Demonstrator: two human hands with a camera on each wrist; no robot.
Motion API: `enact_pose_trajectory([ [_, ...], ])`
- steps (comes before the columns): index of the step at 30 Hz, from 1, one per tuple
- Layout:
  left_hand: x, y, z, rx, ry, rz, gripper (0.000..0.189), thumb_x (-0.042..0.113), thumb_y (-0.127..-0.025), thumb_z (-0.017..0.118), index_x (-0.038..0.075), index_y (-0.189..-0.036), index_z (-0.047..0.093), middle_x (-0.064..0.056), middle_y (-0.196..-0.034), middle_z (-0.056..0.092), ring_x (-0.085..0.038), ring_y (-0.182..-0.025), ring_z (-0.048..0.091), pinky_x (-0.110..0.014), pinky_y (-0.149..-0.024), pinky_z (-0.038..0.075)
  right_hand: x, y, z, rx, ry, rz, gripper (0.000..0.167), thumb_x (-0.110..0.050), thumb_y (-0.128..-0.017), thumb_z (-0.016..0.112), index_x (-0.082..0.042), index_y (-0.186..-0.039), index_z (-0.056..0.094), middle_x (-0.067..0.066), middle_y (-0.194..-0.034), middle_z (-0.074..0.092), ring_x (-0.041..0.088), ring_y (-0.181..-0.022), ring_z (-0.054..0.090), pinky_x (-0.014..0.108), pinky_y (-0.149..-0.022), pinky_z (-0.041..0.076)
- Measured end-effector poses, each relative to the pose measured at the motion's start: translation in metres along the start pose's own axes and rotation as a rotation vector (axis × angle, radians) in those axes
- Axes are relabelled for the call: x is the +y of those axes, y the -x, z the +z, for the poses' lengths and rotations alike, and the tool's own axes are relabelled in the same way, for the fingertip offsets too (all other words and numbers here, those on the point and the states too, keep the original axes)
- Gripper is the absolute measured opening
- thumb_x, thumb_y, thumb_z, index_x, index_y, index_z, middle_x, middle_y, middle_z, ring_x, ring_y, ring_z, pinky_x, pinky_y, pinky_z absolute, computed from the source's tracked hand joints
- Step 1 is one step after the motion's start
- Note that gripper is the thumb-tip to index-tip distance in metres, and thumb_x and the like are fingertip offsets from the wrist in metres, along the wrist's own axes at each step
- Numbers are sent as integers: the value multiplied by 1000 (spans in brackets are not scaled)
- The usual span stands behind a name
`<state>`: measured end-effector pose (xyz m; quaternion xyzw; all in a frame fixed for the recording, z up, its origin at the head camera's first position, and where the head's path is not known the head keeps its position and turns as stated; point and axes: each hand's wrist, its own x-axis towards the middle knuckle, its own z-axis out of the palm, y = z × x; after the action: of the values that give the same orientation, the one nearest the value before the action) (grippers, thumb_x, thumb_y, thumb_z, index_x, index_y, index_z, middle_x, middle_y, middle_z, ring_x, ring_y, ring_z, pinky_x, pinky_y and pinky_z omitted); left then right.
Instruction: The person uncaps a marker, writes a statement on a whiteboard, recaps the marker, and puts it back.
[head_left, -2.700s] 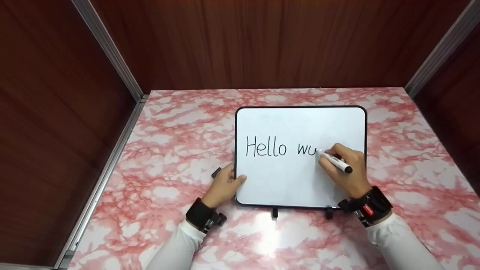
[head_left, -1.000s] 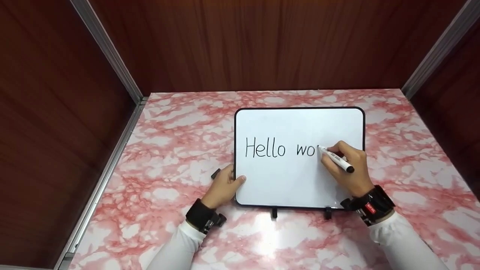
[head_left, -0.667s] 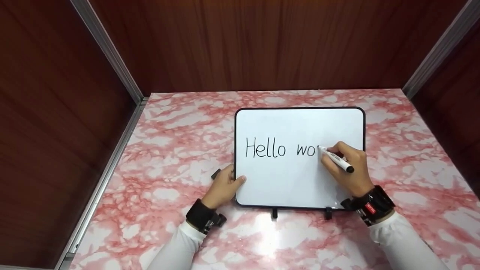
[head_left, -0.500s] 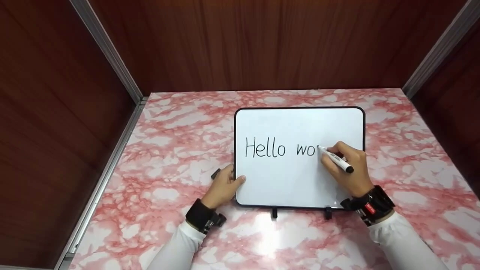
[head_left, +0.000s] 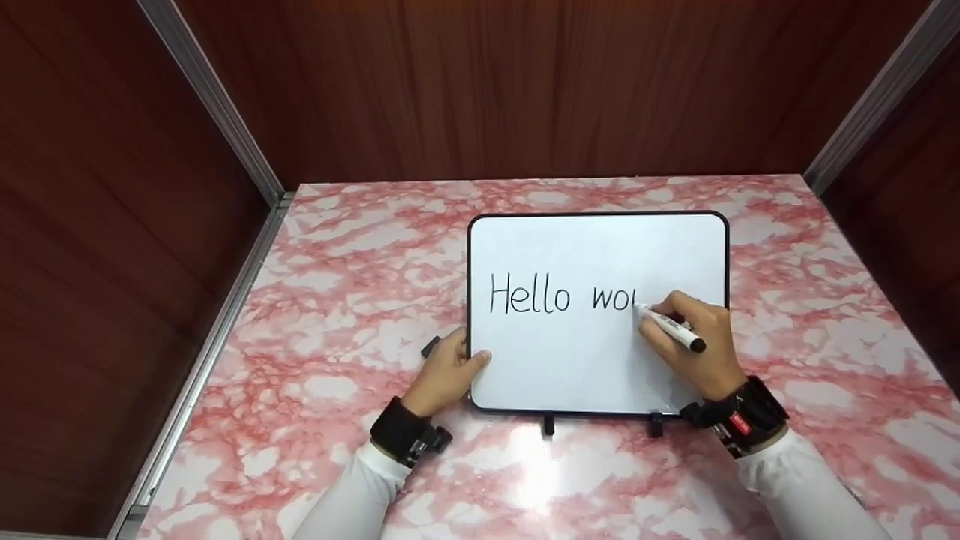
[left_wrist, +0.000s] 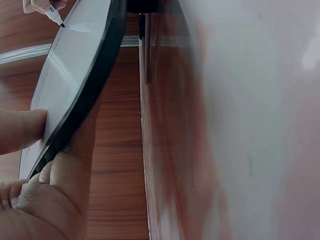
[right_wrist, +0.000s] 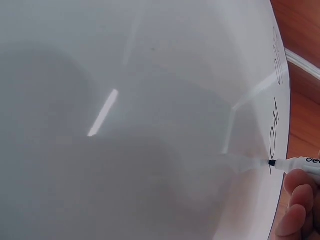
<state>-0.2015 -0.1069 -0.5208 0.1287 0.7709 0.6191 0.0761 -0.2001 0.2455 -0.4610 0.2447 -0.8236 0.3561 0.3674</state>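
A whiteboard (head_left: 592,367) with a black frame leans back on small black feet. Black handwriting (head_left: 529,294) on it reads "Hello wo" plus a short stroke beside the marker tip. My right hand (head_left: 694,341) pinches a white marker (head_left: 673,330) with a black end, its tip at the board surface. In the right wrist view the dark tip of the marker (right_wrist: 295,164) meets the board just past the "o". My left hand (head_left: 448,371) grips the board's left edge, thumb (left_wrist: 22,130) on the front and the other fingers behind.
The board's black feet (head_left: 549,424) stick out in front on the red-and-white marbled table (head_left: 360,300). A small black piece (head_left: 430,346) shows beside the left hand. Dark wood panels (head_left: 525,90) with metal edging surround the table.
The marker tip has moved slightly down, leaving a short stroke after the "o". Earlier the "o" was closed from a "u" shape. The left hand keeps its hold on the board.
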Motion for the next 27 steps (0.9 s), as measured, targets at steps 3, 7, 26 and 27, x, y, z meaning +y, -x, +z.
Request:
enact_pose_trajectory([
  [3, 1, 0, 0, 0, -2, 0, 27, 10, -93, 63, 1, -118, 57, -12, -92, 71, -22, -74, 69, -36, -63, 59, -1, 2, 0, 0, -5, -2, 14, -2, -72, 71, -9, -68, 60, -10, -61, 56, 4, -47, 44, 16, -42, 34],
  [7, 2, 1, 0, 0, -4, -18, 27, 11, -94, 63, 1, -118, 57, -12, -92, 71, -23, -75, 69, -36, -64, 59, -2, 4, 0, -1, -10, -2, 15, -2, -72, 71, -10, -67, 60, -10, -61, 56, 4, -47, 44, 16, -42, 34],
  [26, 2, 1, 0, 8, -56, -8, 23, 12, -94, 63, 2, -114, 57, -10, -90, 71, -21, -71, 69, -35, -62, 59, 2, 1, 2, 32, -8, -5, 15, 1, -71, 70, -10, -67, 61, -9, -59, 56, 4, -47, 43, 15, -42, 33],
  [27, 3, 1, 0, 8, -53, -8, 23, 12, -94, 63, 2, -114, 57, -10, -91, 71, -21, -71, 69, -35, -62, 59, 2, 0, 2, 32, -3, -5, 14, 0, -71, 70, -9, -67, 61, -9, -59, 56, 4, -47, 43, 16, -42, 33],
])
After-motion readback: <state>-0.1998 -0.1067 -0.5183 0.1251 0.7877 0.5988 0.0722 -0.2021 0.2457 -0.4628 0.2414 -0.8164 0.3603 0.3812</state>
